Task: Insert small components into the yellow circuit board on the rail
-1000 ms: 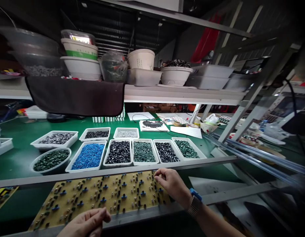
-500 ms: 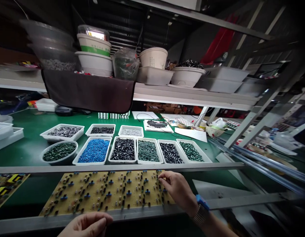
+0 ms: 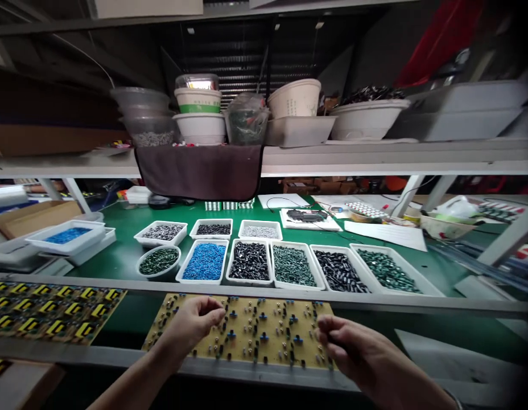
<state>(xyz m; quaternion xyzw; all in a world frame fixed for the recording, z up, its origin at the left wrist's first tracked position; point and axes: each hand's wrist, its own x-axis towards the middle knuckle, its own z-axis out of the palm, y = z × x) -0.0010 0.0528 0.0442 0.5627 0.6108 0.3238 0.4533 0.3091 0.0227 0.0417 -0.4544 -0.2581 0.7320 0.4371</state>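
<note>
A yellow circuit board [image 3: 264, 330] studded with small blue and black parts lies between two metal rails in front of me. My left hand [image 3: 196, 322] hovers over the board's left part, fingertips pinched together; what they hold is too small to make out. My right hand [image 3: 353, 350] is at the board's right edge with the fingers curled inward, and their contents are hidden. Just behind the far rail [image 3: 289, 290] stand white trays of blue parts [image 3: 204, 262], black parts [image 3: 249, 261] and green parts [image 3: 293, 265].
More trays of black [image 3: 338, 271] and green parts [image 3: 387, 270] sit to the right, and a round bowl [image 3: 159, 261] to the left. Another board with yellow parts [image 3: 46, 313] lies on the rails at left. A shelf [image 3: 332, 159] with bowls hangs overhead.
The view has swung left. My left hand rose from the near rail onto the board's left part. My right hand drew back from the board's far right corner to its right edge.
</note>
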